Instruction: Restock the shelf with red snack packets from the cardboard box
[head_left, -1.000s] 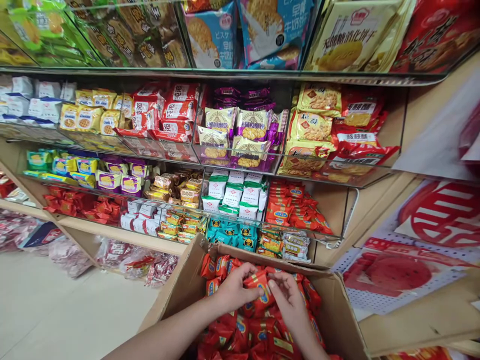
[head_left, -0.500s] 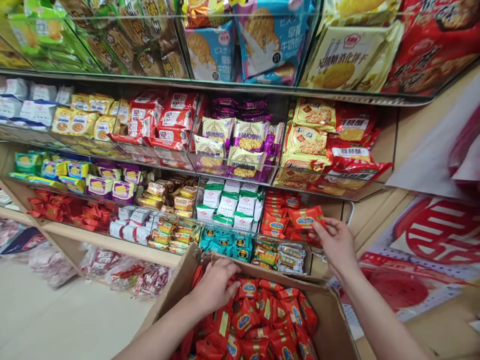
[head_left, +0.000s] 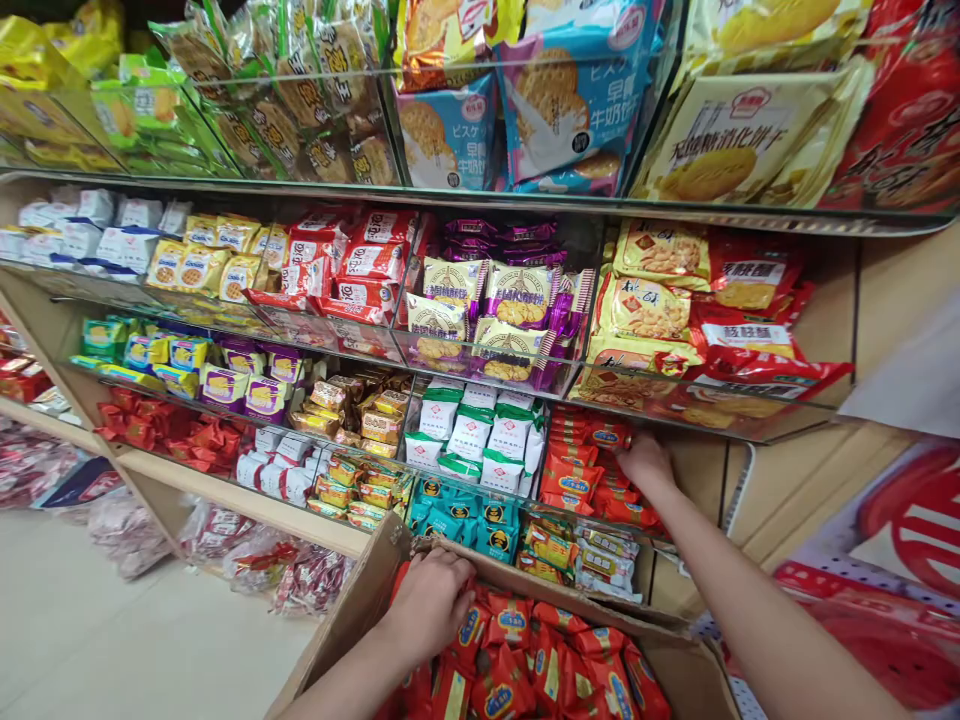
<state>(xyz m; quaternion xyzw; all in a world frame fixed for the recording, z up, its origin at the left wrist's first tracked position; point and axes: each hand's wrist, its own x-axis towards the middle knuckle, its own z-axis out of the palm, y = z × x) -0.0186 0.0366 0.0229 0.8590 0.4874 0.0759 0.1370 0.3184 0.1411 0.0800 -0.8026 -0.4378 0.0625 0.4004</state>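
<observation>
A cardboard box [head_left: 679,662] full of red snack packets [head_left: 504,690] stands in front of the shelves. My left hand [head_left: 429,605] is closed at the box's far left rim, above the packets inside. Up at the lower shelf, my right hand [head_left: 646,466] reaches into the right-end compartment. Its fingers are closed on a red snack packet [head_left: 607,434] at the back of that compartment, partly hidden by the hand. More red packets of the same look [head_left: 568,482] are stacked beside and below it.
Green-and-white packets [head_left: 471,437] fill the compartment to the left. A clear shelf edge [head_left: 697,405] with walnut-biscuit packets runs just above my right hand. Silver packets [head_left: 606,560] lie below. Bagged goods [head_left: 315,570] rest at floor level on the left.
My right hand has carried the red packet from the compartment's front further back into it. The left hand stays at the box rim. The view has shifted slightly.
</observation>
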